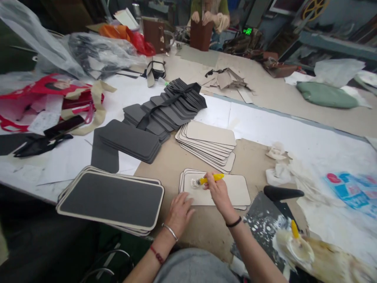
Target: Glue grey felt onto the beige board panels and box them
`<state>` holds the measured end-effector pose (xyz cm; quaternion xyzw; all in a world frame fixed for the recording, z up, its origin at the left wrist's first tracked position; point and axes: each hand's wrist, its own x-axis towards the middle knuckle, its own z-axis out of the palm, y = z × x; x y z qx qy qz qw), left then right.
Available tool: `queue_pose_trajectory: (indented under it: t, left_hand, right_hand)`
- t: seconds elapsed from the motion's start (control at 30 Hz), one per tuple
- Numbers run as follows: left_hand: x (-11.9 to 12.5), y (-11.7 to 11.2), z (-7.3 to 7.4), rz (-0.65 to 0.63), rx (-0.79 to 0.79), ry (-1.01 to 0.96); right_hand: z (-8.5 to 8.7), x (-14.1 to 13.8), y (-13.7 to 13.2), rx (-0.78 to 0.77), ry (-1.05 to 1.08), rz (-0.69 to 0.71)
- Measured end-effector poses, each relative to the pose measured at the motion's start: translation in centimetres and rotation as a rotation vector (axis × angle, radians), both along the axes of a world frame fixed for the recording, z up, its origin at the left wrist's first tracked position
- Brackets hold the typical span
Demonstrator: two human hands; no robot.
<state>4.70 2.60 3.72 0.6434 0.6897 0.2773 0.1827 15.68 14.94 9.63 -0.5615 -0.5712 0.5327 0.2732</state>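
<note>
My right hand (217,191) is closed around a yellow-handled brush (207,180), its white bristles touching the left end of a beige rounded card (235,190). That card lies on top of a small pile in front of me. My left hand (179,210) rests with fingers flat on the card's near left edge. Behind it sits a fanned stack of beige cards (209,143). To the left lies a pile of cards faced with dark grey material (110,198).
Stacks of dark grey pieces (129,141) and strapped bundles (173,104) fill the table's middle. A glue-smeared board with a second yellow brush (294,230) and a black handle (282,192) lies at right. Plastic bags sit at far left. Another person's hands (206,17) hold a brown box beyond.
</note>
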Motion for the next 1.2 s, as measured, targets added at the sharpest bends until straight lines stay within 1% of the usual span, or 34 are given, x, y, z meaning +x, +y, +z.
queue_pose_trajectory:
  t: [0.07, 0.13, 0.2, 0.27, 0.4, 0.47, 0.53, 0.63, 0.73, 0.77, 0.83, 0.9, 0.97, 1.07, 1.1, 1.13, 1.17, 1.2]
  left_hand:
    - [0.1, 0.3, -1.2, -0.029, -0.005, 0.057]
    - [0.0, 0.4, -1.8, -0.041, 0.009, 0.100]
    - [-0.1, 0.3, -2.2, -0.044, 0.052, 0.150]
    - [-0.1, 0.2, -2.6, -0.042, 0.107, 0.199]
    - [-0.4, 0.0, -3.5, -0.060, 0.194, 0.246]
    - [-0.5, 0.0, -3.9, -0.074, 0.215, 0.254]
    - [-0.6, 0.1, -4.2, -0.084, 0.223, 0.262]
    - [-0.7, 0.2, -4.2, -0.094, 0.243, 0.276]
    - [-0.8, 0.2, -4.2, -0.098, 0.275, 0.278]
    - [-0.7, 0.2, -4.2, -0.096, 0.280, 0.273]
    - [-0.7, 0.2, -4.1, -0.080, 0.284, 0.247]
    - [-0.5, 0.2, -4.1, -0.054, 0.289, 0.204]
    - [-0.4, 0.2, -4.1, -0.033, 0.299, 0.171]
    - [-0.3, 0.2, -4.2, -0.029, 0.300, 0.166]
    - [-0.3, 0.2, -4.2, -0.030, 0.299, 0.170]
    - [-0.3, 0.2, -4.2, -0.029, 0.298, 0.175]
    - [-0.3, 0.2, -4.2, -0.029, 0.299, 0.180]
    - [-0.2, 0.2, -4.3, -0.028, 0.303, 0.186]
  right_hand:
    - [-1.1, -0.6, -0.2, -0.039, 0.046, 0.006]
    - [-2.0, -0.2, -0.1, -0.041, 0.025, 0.008]
    - [-2.6, 1.5, 0.4, -0.004, -0.049, -0.006]
    - [-2.8, 4.2, 1.2, 0.044, -0.159, -0.046]
    - [-2.3, 10.7, 2.9, 0.101, -0.395, -0.169]
    - [-1.9, 13.3, 3.4, 0.117, -0.485, -0.223]
    - [-1.4, 15.0, 3.7, 0.148, -0.571, -0.262]
    - [-0.8, 16.0, 3.8, 0.216, -0.665, -0.284]
    - [-0.3, 15.7, 3.8, 0.273, -0.653, -0.288]
    - [-0.1, 15.4, 3.7, 0.272, -0.631, -0.292]
    - [0.0, 14.4, 3.6, 0.218, -0.531, -0.316]
    - [-0.1, 12.4, 3.3, 0.142, -0.352, -0.356]
    - [-0.5, 9.3, 2.6, 0.089, -0.147, -0.365]
    - [-1.7, 4.0, 1.4, -0.007, 0.093, -0.298]
    - [-2.1, 2.5, 1.1, -0.041, 0.131, -0.280]
    - [-2.4, 1.6, 1.0, -0.052, 0.127, -0.262]
    - [-2.7, 1.2, 1.0, -0.044, 0.089, -0.251]
    - [-2.8, 1.5, 1.2, -0.021, 0.027, -0.249]
